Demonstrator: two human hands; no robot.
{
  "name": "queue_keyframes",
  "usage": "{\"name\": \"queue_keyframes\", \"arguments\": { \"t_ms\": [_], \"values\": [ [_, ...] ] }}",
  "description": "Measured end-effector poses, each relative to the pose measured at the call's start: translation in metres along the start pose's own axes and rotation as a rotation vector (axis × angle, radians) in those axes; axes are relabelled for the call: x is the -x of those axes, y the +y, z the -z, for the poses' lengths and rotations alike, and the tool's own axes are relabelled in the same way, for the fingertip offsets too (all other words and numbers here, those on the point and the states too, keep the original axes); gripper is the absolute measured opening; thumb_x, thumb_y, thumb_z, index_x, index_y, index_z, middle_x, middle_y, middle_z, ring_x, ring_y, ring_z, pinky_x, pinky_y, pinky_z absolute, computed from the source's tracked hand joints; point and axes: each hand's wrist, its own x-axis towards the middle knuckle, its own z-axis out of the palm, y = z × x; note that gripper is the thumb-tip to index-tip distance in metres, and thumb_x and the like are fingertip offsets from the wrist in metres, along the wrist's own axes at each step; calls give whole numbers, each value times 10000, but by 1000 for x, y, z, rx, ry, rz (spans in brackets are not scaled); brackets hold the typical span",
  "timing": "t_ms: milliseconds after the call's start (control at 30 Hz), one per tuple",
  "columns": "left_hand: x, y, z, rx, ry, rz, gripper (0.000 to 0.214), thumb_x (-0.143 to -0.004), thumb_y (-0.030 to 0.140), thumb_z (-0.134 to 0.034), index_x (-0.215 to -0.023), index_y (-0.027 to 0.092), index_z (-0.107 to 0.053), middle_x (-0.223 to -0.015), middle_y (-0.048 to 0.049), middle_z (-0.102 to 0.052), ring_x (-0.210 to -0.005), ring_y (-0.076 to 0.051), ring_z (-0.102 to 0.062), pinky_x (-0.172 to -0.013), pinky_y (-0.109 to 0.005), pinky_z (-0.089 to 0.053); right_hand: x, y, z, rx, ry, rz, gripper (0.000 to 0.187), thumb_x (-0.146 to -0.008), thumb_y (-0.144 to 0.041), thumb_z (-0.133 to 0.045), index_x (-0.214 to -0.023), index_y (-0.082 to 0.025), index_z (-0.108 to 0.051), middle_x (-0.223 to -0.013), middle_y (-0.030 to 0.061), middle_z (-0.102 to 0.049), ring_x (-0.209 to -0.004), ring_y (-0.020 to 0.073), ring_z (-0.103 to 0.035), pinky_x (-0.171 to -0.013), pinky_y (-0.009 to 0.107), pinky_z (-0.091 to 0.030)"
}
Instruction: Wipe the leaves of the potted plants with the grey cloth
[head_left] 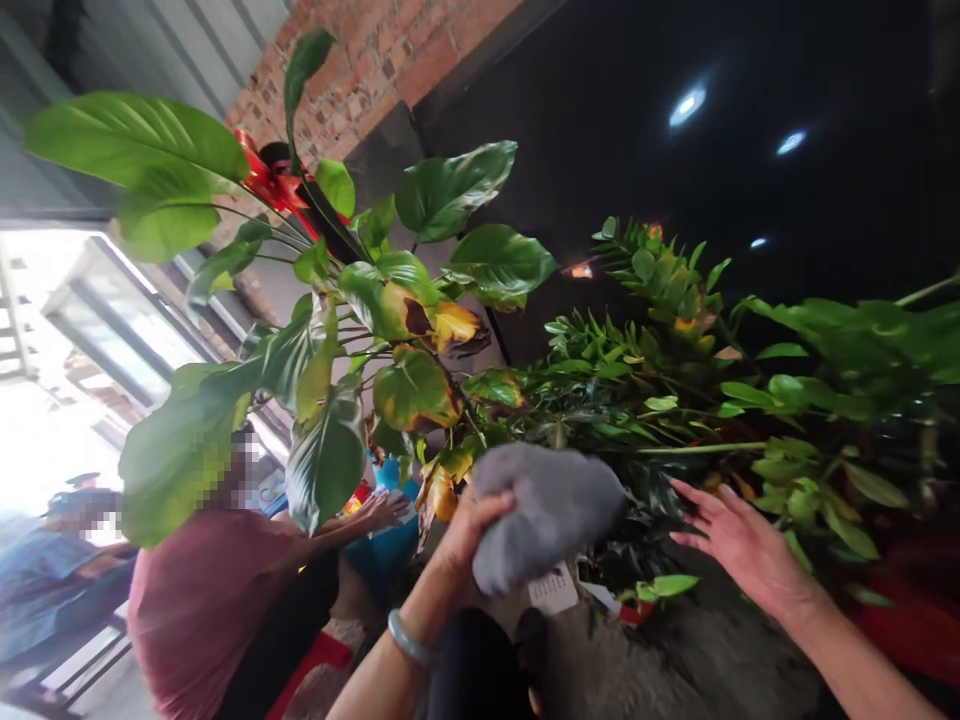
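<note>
My left hand (466, 532), with a pale bangle (407, 638) on its wrist, grips a bunched grey cloth (547, 510), thumb lying over it. To the right, my right hand (739, 540) reaches in with fingers spread, holding nothing, close to dark green leaves. Beyond the cloth rises a large leafy plant (330, 440), whose broad leaves are partly yellow and brown at the edges. A yellowed leaf (454, 325) hangs near its middle. My left fingers are mostly hidden by the cloth.
Dense smaller greenery (667, 400) fills the right side before a dark glossy panel (750, 180). A person in a pink shirt (202, 610) sits at left, one hand (379, 512) near a blue object. Another person in blue (60, 590) sits farther left. White printed paper (553, 590) lies below.
</note>
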Motion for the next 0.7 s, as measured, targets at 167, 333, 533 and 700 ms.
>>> {"name": "queue_keyframes", "arguments": {
  "t_ms": [167,333,533,700],
  "values": [
    [-35,14,-3,204,305,-83,284,-539,260,-782,-791,151,-708,-760,-49,-755,-708,-213,-698,-705,-314,-561,-2,3,-4,-29,12,-22,335,-794,-525,-569,-849,-252,-756,-1009,96,-748,-833,270,-662,-625,392,-572],
    [-16,-46,2,69,114,96,397,-439,264,-850,-784,110,-729,-721,-78,-755,-630,-220,-687,-628,-303,-545,-2,5,-5,-13,43,-27,324,-789,-527,-566,-813,-273,-766,-1060,85,-744,-853,286,-689,-607,391,-577],
    [1,-7,25,112,132,-58,453,-430,238,-850,-851,117,-734,-759,-74,-761,-676,-244,-704,-634,-314,-561,-1,-2,-5,-50,95,0,241,-777,-416,-581,-756,-265,-767,-902,77,-771,-753,249,-675,-550,350,-574],
    [-33,10,26,214,439,-144,292,-599,224,-762,-868,128,-703,-768,-49,-758,-693,-195,-712,-662,-275,-566,-1,2,-16,-34,99,14,202,-779,-371,-590,-741,-260,-754,-866,72,-772,-696,221,-663,-538,337,-582]
  ]
}}
